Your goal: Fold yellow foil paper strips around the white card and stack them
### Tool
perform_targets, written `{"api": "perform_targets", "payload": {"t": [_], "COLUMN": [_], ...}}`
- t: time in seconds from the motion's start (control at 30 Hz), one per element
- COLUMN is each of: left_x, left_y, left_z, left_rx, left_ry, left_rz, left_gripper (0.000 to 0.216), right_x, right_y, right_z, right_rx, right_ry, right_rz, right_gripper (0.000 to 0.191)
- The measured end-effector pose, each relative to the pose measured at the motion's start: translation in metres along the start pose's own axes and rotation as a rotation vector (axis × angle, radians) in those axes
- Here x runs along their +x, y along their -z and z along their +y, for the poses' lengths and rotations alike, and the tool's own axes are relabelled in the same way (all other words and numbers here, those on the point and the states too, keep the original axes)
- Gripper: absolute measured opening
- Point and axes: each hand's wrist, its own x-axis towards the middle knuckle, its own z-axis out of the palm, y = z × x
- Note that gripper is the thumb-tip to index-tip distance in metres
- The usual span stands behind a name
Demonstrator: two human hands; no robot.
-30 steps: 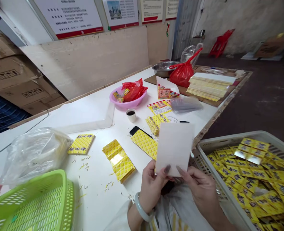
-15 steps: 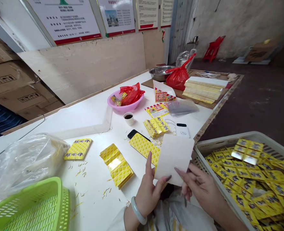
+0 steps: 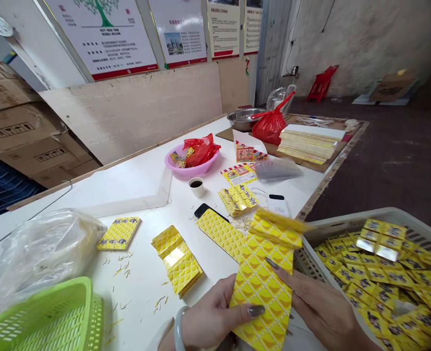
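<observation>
My left hand (image 3: pixel 217 312) grips the lower left edge of a yellow printed card (image 3: pixel 264 287), its thumb lying across the front. Diamond-and-crescent patterning covers the card, and its top part is folded over and blurred. At the card's right side is my right hand (image 3: pixel 320 300), index finger on the front and the other fingers partly hidden behind. Beyond the card, a yellow patterned strip (image 3: pixel 219 231) lies over a black phone (image 3: pixel 202 210). To the left lies a stack of folded yellow cards (image 3: pixel 177 258). Small folded yellow packs (image 3: pixel 237 199) are piled farther back.
At right, a pale crate (image 3: pixel 387 213) holds many yellow packs. A green basket (image 3: pixel 91 312) and clear plastic bag (image 3: pixel 47 248) stand left, near a square yellow stack (image 3: pixel 119 234). Farther back are a cup of dark liquid (image 3: pixel 196 189) and pink basin (image 3: pixel 191 170). Paper scraps litter the table.
The card showed its blank white side and now shows its yellow patterned side, with the top folded over. Both hands have shifted slightly lower, and the view has tilted up a little.
</observation>
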Motion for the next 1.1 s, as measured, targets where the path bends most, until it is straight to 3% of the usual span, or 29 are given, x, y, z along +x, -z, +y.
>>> {"api": "perform_targets", "payload": {"t": [0.13,0.2,0.3,0.4,0.5,0.6,0.7,0.8,0.87,0.97,1.03,1.1], "left_x": [0.005,0.005,0.003,0.001,0.001,-0.001,-0.003,-0.002,0.003,0.011,0.015,0.016], "left_y": [0.007,0.011,0.016,0.017,0.015,0.014,0.012,0.007,0.001,-0.006,-0.009,-0.008], "left_z": [-0.013,-0.018,-0.023,-0.025,-0.024,-0.023,-0.029,-0.041,-0.048,-0.050,-0.046,-0.040], "left_rx": [0.086,0.051,0.036,0.099,0.134,0.200,0.229,0.243,0.224,0.127,0.059,0.027], "left_ry": [-0.179,-0.255,-0.241,-0.248,-0.290,-0.319,-0.406,-0.470,-0.444,-0.346,-0.304,-0.292], "left_rz": [0.055,0.112,0.134,0.206,0.308,0.284,0.288,0.437,0.530,0.614,0.649,0.664], "left_gripper": [0.022,0.039,0.060,0.031,0.022,0.029,0.029,0.015,0.031,0.026,0.067,0.092], "right_x": [0.004,0.001,-0.011,-0.022,-0.018,-0.009,-0.005,-0.002,0.002,0.010,0.009,0.003], "right_y": [-0.005,-0.006,-0.003,0.002,0.003,-0.002,-0.009,-0.019,-0.027,-0.038,-0.041,-0.038], "right_z": [-0.014,-0.019,-0.022,-0.022,-0.027,-0.034,-0.042,-0.051,-0.059,-0.066,-0.064,-0.056], "right_rx": [0.271,0.449,0.597,0.468,0.341,0.429,0.506,0.649,0.802,0.999,1.039,0.927], "right_ry": [-0.240,-0.385,-0.542,-0.489,-0.388,-0.363,-0.355,-0.543,-0.750,-0.990,-1.058,-0.998], "right_rz": [0.033,0.014,-0.108,-0.190,-0.095,0.028,0.107,0.183,0.278,0.482,0.533,0.485], "right_gripper": [0.048,0.037,0.029,0.043,0.056,0.039,0.036,0.011,0.021,0.012,0.039,0.044]}}
